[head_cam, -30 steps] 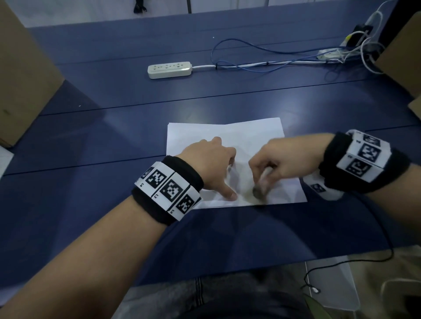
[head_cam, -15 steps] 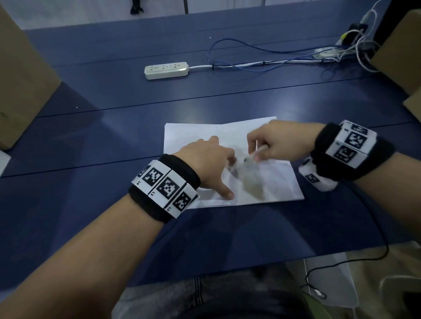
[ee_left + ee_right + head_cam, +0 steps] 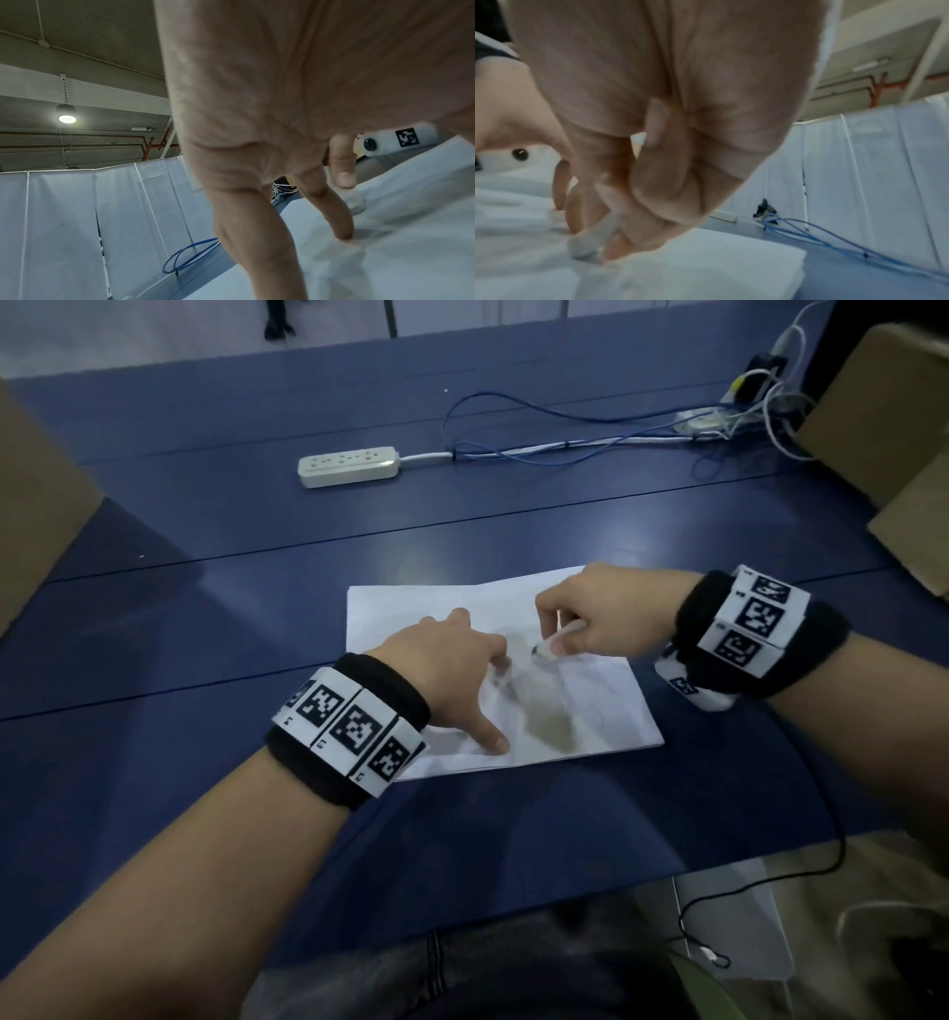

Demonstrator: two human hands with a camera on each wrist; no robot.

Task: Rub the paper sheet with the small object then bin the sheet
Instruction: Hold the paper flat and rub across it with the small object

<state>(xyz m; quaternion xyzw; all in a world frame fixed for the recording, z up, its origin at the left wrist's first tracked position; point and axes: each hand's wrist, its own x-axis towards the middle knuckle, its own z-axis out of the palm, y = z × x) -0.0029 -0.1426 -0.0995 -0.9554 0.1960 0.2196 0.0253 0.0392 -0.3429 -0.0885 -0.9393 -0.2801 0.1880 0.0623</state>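
**Rubbing on the sheet: both hands on paper**

Landmark: white rectangular paper sheet (image 3: 585,711), lying flat on the dark blue table (image 3: 205,618) near its front edge. Left hand (image 3: 452,670) rests on the sheet's left half, fingers spread and straight, thumb tip and fingertips (image 3: 343,233) pressing the paper; it holds nothing. Right hand (image 3: 606,613) sits over the sheet's upper right part, fingers curled, pinching a small pale stick-shaped object (image 3: 552,643); its dark tip touches the sheet near centre. Beyond the sheet's far edge lies a white plastic power strip (image 3: 349,465).
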